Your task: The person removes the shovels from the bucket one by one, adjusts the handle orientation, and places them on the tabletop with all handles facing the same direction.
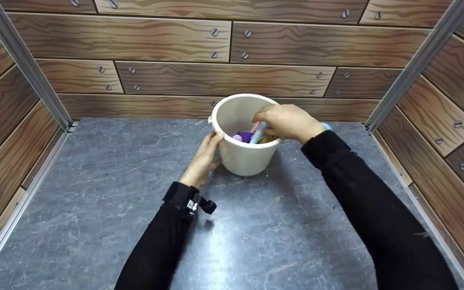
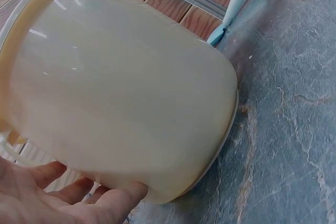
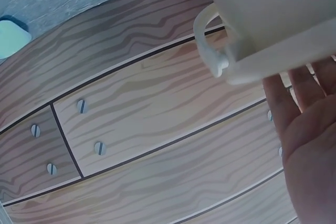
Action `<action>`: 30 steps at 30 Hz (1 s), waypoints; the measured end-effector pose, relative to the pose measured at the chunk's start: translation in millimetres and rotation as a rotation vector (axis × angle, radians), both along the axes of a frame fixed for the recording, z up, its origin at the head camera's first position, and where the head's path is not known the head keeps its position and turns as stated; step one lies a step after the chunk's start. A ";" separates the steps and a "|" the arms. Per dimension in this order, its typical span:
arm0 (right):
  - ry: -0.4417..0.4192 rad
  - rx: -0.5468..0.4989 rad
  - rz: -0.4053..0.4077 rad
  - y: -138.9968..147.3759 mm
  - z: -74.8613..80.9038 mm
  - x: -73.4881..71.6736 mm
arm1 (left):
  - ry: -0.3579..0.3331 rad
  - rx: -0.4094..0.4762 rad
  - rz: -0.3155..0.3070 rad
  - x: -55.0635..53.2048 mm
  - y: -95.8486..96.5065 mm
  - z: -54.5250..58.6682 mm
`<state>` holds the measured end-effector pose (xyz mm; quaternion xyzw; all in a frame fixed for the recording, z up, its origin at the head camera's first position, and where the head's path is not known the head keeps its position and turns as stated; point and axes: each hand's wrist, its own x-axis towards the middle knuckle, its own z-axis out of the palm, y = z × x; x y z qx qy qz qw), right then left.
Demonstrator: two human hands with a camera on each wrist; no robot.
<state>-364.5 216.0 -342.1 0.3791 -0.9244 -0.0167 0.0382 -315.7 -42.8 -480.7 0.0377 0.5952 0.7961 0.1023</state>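
Note:
A white bucket (image 1: 248, 159) stands upright on the grey floor, near the back wall. My left hand (image 1: 204, 156) rests against the outside of its left wall; in the left wrist view its fingers (image 2: 123, 198) lie along the side of the bucket. My right hand (image 1: 286, 121) reaches over the right rim into the bucket. Inside are a purple toy (image 1: 245, 136), a pink piece and a light blue toy (image 1: 258, 133), which lies by the right thumb and forefinger. Whether those fingers pinch it is hidden. The right wrist view shows the palm (image 3: 317, 145) bare, with fingertips behind the rim.
A light blue thing with a handle (image 2: 234, 6) is on the floor beyond the bucket. Wood-patterned walls (image 1: 175, 38) with metal corner posts (image 1: 415, 60) enclose the back and both sides. A bucket handle (image 3: 206, 45) curves out from the rim.

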 end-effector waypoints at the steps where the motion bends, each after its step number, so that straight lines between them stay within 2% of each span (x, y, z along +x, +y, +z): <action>1: -0.002 0.006 0.009 -1.5 -0.8 -0.5 | 0.000 -0.001 -0.001 0.1 0.0 0.2; 6: -0.034 0.039 0.026 -8.5 -2.3 -3.3 | -0.002 -0.010 0.004 0.6 0.0 0.8; 12: -0.074 0.052 -0.014 -13.4 -2.3 -5.2 | -0.002 -0.013 0.007 1.4 -0.2 1.2; 30: 0.011 0.119 0.003 -20.4 -4.2 -2.6 | -0.007 -0.008 0.003 1.0 -0.3 0.1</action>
